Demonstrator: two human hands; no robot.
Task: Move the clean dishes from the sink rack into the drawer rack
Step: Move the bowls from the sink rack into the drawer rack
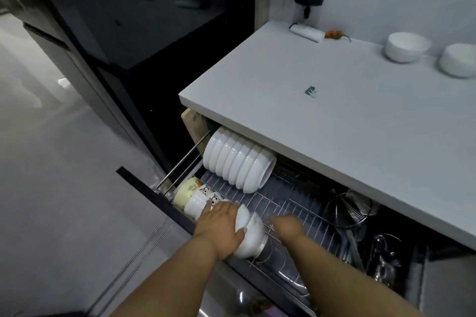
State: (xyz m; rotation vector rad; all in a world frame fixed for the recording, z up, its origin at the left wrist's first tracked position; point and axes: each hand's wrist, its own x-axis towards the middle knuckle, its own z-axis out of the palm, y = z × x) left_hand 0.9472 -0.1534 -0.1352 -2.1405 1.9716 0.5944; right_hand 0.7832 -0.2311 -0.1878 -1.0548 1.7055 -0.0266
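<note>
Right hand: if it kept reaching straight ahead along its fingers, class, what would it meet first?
Probably the wire drawer rack. The right hand points up-left over bare wires; further along stands the row of white bowls, though depth is uncertain.

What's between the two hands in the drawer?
In the head view, a white bowl on its side lies between the left hand and right hand, over the drawer rack.

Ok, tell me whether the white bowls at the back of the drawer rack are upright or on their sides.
On their sides: the white bowls lie nested in a row, rims facing left.
</note>
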